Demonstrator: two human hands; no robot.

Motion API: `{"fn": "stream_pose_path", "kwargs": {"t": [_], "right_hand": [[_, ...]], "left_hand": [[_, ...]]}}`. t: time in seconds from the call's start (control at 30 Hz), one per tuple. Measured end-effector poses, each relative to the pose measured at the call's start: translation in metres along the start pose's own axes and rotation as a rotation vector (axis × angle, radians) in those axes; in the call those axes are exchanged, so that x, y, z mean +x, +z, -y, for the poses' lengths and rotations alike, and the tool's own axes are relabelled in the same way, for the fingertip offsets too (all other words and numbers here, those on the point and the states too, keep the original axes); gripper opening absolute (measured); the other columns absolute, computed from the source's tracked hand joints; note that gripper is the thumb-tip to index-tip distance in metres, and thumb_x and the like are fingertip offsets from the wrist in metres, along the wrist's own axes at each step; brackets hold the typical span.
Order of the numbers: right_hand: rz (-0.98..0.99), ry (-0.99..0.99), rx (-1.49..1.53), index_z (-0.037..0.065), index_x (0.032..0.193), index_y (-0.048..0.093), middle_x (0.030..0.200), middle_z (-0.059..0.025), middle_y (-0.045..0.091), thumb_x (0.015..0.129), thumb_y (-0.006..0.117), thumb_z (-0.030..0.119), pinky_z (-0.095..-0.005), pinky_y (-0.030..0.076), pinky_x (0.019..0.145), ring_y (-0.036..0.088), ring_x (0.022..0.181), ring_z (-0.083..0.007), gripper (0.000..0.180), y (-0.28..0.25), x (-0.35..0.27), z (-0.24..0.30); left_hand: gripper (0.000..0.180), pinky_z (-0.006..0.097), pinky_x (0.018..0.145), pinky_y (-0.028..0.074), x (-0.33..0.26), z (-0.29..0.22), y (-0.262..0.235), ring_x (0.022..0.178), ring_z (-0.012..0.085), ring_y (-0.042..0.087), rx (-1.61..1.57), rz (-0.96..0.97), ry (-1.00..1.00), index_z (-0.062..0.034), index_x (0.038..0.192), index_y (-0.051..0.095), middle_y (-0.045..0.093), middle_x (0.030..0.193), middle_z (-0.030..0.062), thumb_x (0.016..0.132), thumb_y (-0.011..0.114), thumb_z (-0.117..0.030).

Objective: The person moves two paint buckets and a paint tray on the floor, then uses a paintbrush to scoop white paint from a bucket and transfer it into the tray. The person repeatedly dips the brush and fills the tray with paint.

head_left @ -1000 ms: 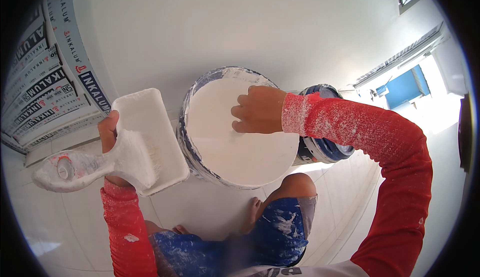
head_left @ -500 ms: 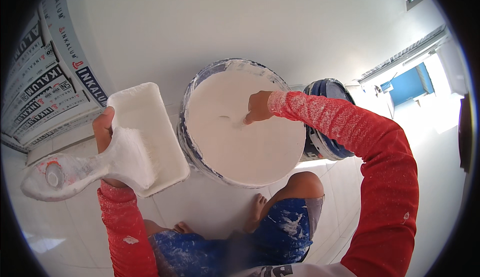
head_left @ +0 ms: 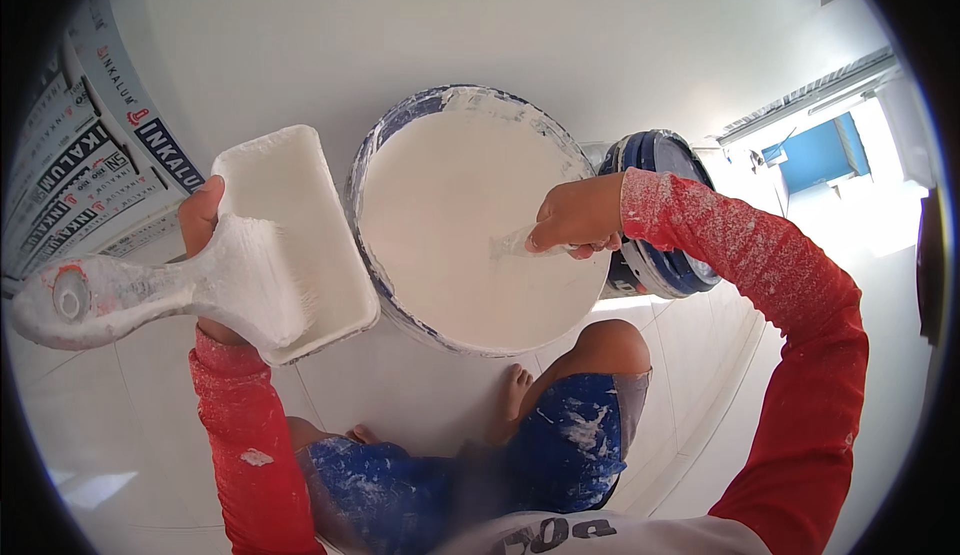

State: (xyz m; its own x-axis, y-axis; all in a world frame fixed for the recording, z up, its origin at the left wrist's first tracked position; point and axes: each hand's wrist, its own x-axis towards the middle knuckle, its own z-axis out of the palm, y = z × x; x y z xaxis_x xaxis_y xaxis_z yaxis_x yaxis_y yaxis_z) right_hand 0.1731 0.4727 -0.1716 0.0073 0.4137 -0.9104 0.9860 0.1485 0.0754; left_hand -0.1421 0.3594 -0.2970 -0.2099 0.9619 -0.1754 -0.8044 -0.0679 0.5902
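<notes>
My left hand (head_left: 203, 217) is closed on the left side of a shallow white paint tray (head_left: 318, 170). Across that tray lies a wide paintbrush (head_left: 200, 290), thickly coated in white, its bristles inside and its handle sticking out to the left over my wrist. A large round bucket (head_left: 362, 255) full of white paint (head_left: 450, 215) stands in front of me. Over its right half, my right hand (head_left: 580, 217) is closed around a whitish, paint-coated tool (head_left: 510, 245). The tool's far end dips at the paint surface, so its kind is hidden.
Close against the bucket's right side is a smaller dark blue bucket (head_left: 660, 155). Pale wall (head_left: 560, 25) rises behind both. Wrapped, printed panels (head_left: 85, 185) lean at the far left. My bent legs (head_left: 570, 425) are below, over a tiled floor (head_left: 440, 385).
My right hand has moved right and lifted from the paint, so the whitish tool in it now shows. The tray and brush sit slightly higher and farther left in view.
</notes>
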Motion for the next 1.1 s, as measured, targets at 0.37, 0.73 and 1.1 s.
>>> {"fn": "stream_pose_path", "kwargs": {"t": [0.37, 0.73, 1.1], "right_hand": [[-0.561, -0.445, -1.161, 0.012, 0.114, 0.064, 0.091, -0.0067, 0.069, 0.092, 0.061, 0.032, -0.0414, 0.054, 0.082, 0.07, 0.088, -0.0269, 0.029, 0.004, 0.078, -0.002], [-1.069, -0.766, -1.359, 0.028, 0.11, 0.066, 0.103, 0.002, 0.06, 0.09, 0.064, 0.016, -0.0392, 0.047, 0.105, 0.058, 0.114, -0.0193, 0.023, -0.038, 0.072, 0.001], [-1.267, -0.787, -1.3, 0.021, 0.085, 0.07, 0.112, 0.0033, 0.06, 0.085, 0.07, 0.017, -0.0354, 0.044, 0.111, 0.05, 0.124, -0.0185, 0.004, -0.035, 0.099, 0.016]], "left_hand": [[0.049, 0.034, 0.085, 0.056, 0.004, -0.007, -0.012, 0.097, 0.0195, 0.067, 0.014, 0.136, -0.024, -0.0082, 0.122, 0.061, 0.068, 0.111, 0.0059, 0.092, 0.06, -0.047], [0.048, 0.033, 0.082, 0.054, -0.006, -0.004, 0.003, 0.095, 0.0198, 0.064, -0.006, 0.054, -0.075, -0.0066, 0.117, 0.062, 0.067, 0.106, 0.0058, 0.09, 0.06, -0.046], [0.047, 0.033, 0.083, 0.054, -0.014, -0.008, 0.009, 0.094, 0.0193, 0.065, -0.039, 0.041, -0.067, -0.0074, 0.117, 0.062, 0.067, 0.104, 0.0053, 0.09, 0.059, -0.046]]}}
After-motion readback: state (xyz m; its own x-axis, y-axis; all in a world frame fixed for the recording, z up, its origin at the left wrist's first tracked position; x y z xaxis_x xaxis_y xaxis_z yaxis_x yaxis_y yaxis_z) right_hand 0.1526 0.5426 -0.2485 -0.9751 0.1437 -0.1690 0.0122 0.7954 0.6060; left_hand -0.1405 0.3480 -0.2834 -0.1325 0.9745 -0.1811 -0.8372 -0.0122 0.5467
